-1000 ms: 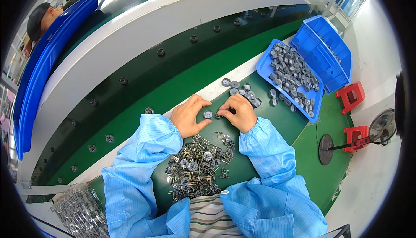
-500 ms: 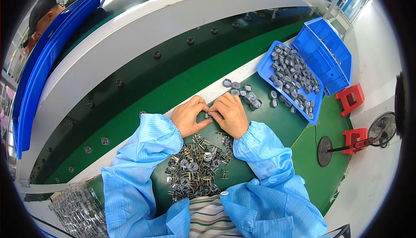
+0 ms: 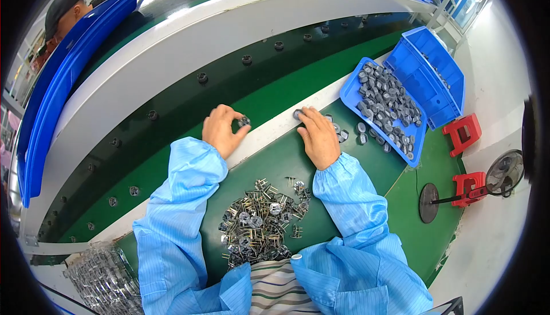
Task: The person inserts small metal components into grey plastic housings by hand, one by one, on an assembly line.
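My left hand (image 3: 224,131) is over the near edge of the green belt, its thumb and fingers closed on a small round dark part (image 3: 244,121). Farther right, my right hand (image 3: 319,138) reaches over the white rail with fingers and thumb apart. Its fingertips are at a round grey cap (image 3: 297,114); whether they touch it I cannot tell. More grey caps (image 3: 336,127) lie beside and partly under that hand. Between my forearms is a heap of small round parts with metal pins (image 3: 255,221) on the green tabletop.
A blue tray of grey caps (image 3: 389,100) stands at the right, with a blue crate (image 3: 427,77) behind it. Several round parts (image 3: 202,77) sit along the belt (image 3: 189,106). Clear plastic trays (image 3: 103,275) are stacked at lower left. Red stools (image 3: 463,133) and a fan (image 3: 504,173) stand at far right.
My hands have parted from above the tabletop. The left has gone left and away from me with the round part; the right has gone slightly right and away toward the caps.
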